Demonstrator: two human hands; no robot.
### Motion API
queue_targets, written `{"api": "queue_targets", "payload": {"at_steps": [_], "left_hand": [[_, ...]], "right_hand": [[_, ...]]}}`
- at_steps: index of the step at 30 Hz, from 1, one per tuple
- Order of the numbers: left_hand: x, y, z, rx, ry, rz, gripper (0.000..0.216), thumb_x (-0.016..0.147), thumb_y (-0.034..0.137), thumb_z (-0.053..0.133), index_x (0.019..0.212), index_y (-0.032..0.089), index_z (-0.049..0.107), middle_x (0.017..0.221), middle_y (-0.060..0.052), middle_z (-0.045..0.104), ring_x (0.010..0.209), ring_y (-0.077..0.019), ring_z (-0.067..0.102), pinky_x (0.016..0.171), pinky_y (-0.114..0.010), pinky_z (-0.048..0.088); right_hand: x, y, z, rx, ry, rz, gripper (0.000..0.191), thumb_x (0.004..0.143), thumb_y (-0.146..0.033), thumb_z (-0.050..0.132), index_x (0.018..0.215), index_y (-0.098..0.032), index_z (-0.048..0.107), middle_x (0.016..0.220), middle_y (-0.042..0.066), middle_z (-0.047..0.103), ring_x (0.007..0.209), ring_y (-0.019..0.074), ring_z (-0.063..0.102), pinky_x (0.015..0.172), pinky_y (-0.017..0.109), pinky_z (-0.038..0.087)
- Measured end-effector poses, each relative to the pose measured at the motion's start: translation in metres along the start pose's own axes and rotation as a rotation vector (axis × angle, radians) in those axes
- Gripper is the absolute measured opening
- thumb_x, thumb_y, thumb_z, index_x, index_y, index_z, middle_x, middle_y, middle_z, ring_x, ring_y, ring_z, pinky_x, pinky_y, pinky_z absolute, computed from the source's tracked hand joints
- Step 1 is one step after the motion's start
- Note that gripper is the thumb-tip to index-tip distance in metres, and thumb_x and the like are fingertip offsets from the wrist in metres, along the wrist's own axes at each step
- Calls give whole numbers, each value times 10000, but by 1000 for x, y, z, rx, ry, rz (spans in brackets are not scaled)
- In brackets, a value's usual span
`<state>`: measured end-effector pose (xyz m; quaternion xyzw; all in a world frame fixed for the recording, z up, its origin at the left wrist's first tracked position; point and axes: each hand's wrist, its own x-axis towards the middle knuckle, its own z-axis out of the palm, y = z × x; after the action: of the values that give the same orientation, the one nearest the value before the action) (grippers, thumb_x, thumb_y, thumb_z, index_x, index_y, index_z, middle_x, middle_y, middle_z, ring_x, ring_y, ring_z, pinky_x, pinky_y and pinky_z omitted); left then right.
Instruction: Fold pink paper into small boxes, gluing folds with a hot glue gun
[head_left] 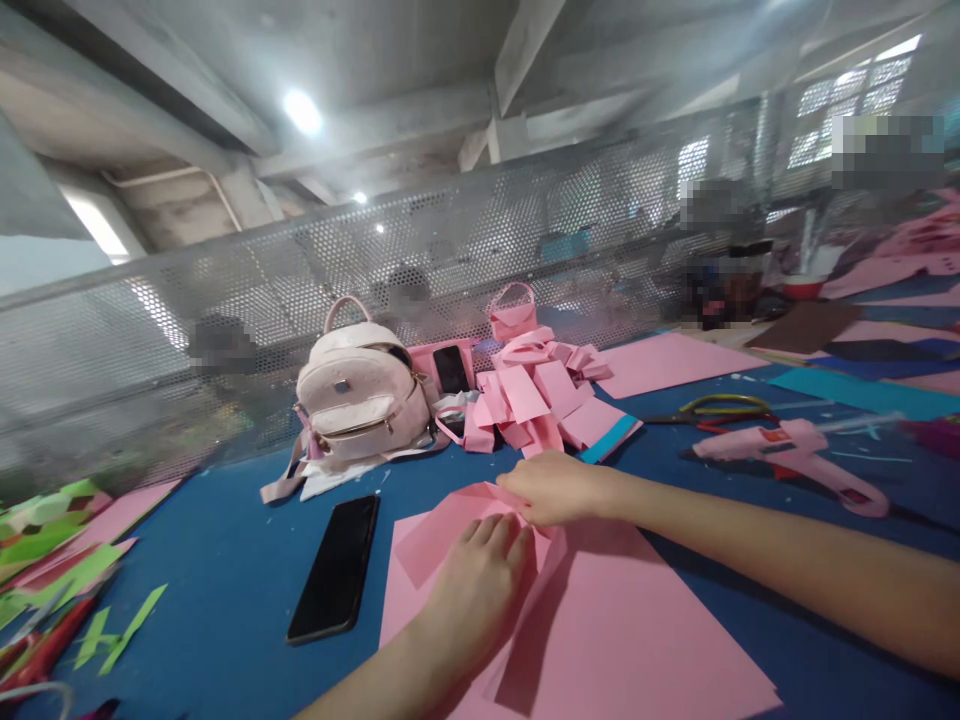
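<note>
A folded piece of pink paper (442, 540) is in my hands, over larger flat pink sheets (637, 630) on the blue table. My left hand (480, 575) is closed on its near part, fingers bent and pressed to the fold. Beyond it, my right hand (555, 487) grips the far edge of the same piece, fingers together; the fingertips are partly hidden. Left of the sheets lies a black phone (335, 568). A pile of folded pink paper pieces (517, 395) sits just past my right hand.
A pale pink backpack (360, 390) leans by a perforated metal divider (450, 240). To the right are a pink glue gun (802, 455) and scissors (724, 408). Green paper scraps (120, 635) and red-handled scissors (56, 640) lie at left. People are visible behind the divider.
</note>
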<state>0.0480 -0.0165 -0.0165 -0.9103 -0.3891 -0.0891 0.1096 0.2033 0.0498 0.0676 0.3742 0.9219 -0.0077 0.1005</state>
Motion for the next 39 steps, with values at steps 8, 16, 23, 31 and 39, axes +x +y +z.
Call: {"api": "queue_targets", "payload": {"at_steps": [8,16,23,31,39], "left_hand": [[7,-21,-43,85,173,-241,95,906,259,558,859,184,592,877,-63,625,814,-232,571,689,-342,414],[8,-28,-45,-275,-181,-481,57,814,190,587,770,193,623,835,-41,694,752,-202,640,576,-260,323],[9,-20,-48,37,-325,-441,184,760,66,512,745,178,657,826,-106,709,771,-250,662,604,-289,341],[9,-29,-47,0,-325,-451,271,754,35,475,871,181,671,944,-106,709,858,-260,675,678,-302,418],[24,-42,-34,-77,-269,-504,273,790,129,500,989,206,670,1019,-88,702,967,-259,640,721,-288,422]], "right_hand": [[-6,-7,-3,-32,135,-1,203,756,-62,561,833,-148,727,854,113,737,838,248,673,590,283,335],[-5,-21,7,-8,102,-38,178,697,-60,632,802,-173,719,847,82,732,789,240,667,567,293,301],[-14,-30,-2,-108,-17,4,264,602,44,691,814,-113,707,821,129,717,835,292,659,596,322,302],[-3,-15,11,-54,138,-35,234,692,18,590,841,-127,698,882,111,728,852,263,662,577,317,269],[12,-12,21,27,197,-24,136,748,-106,589,817,-130,705,866,129,731,806,267,667,559,301,291]]}}
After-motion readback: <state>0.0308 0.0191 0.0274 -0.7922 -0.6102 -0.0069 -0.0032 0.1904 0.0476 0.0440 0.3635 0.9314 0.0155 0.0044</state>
